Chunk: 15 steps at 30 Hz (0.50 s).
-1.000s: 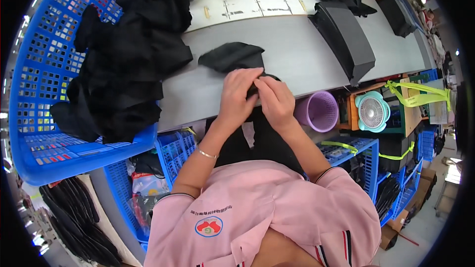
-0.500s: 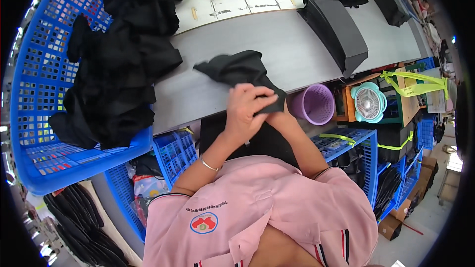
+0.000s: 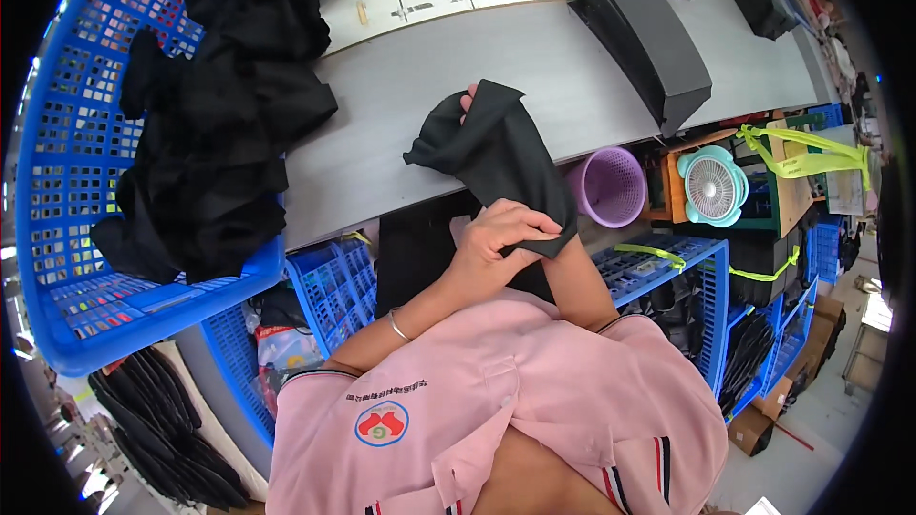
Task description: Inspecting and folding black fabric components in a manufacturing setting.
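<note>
A black fabric piece (image 3: 510,148), shaped like a sleeve, covers most of my right hand. Its far end is folded over and hangs loosely to the left. Only a few fingertips of my right hand (image 3: 468,103) show at the far end, stretched out past a fold; the thumb and palm are hidden under the cloth. Closer to me, my left hand (image 3: 506,236) has its fingers closed on the near edge of the fabric, by my right wrist. Both hands are above the near edge of the grey table (image 3: 372,124).
At left stands a blue plastic basket (image 3: 57,219) heaped with black cloth (image 3: 224,124). A black angled box-like piece (image 3: 644,43) sits on the table. Right of my hands are a purple bin (image 3: 611,191), a turquoise fan (image 3: 713,187) and a blue crate (image 3: 711,315).
My right hand has gone further into the fabric, and its fingertips now show at the far end. My left hand has moved down toward the right wrist, stretching the cloth along that hand.
</note>
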{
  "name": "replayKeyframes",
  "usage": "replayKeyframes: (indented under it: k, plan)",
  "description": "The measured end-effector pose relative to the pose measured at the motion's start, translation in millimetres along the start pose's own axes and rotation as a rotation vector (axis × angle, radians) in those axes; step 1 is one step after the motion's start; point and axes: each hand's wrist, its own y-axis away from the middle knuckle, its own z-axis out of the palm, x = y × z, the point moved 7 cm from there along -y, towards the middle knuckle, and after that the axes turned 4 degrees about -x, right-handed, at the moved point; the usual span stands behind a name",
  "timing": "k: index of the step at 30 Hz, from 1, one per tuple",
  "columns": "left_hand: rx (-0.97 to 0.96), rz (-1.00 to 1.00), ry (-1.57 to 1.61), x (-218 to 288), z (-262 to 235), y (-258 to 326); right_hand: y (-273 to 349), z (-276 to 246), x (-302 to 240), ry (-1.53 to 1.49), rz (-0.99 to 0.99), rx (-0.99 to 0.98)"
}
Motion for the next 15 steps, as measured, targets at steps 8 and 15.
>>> replayKeyframes:
  k: [8, 15]
  plan:
    - [0.008, -0.121, 0.2, -2, 10, 10, 1, 3, -6, -0.261, -0.017, -0.34]
    - [0.401, -0.278, 0.332, -34, -29, 5, 14, -7, -30, -0.249, -0.193, -0.225]
